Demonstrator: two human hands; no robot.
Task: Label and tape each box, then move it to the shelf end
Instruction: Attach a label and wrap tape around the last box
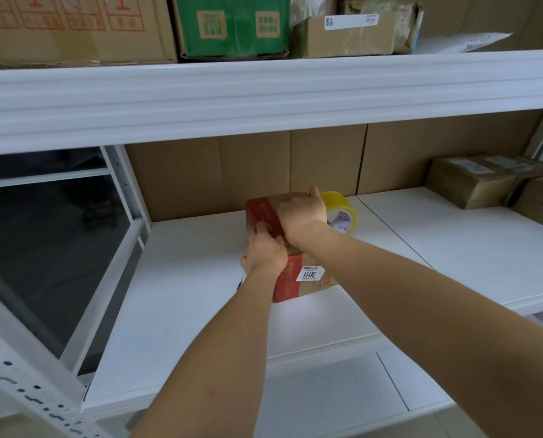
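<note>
Brown cardboard with red printed panels makes up the box point(282, 248) we are working on; it sits closed on the white shelf board point(181, 311), so we cannot see what is inside. A white label point(309, 274) printed 3011 is stuck on its near face. We have both hands on its top. Our right hand point(301, 213) lies over the far top edge, fingers curled down around that edge and gripping the box. Our left hand point(265, 251) rests on the near top corner, fingers straight and pressing flat against the red surface. Just behind the right hand, beside the box, a roll of yellowish translucent tape point(339, 213) stands on its edge, its white core showing. Flat sheets of plain cardboard line the back of the shelf. At the right end, well apart from us, taped brown parcels point(485, 184) are stacked. On the shelf above stand a green printed carton point(232, 26) and more brown cartons point(74, 26), all closed.
</note>
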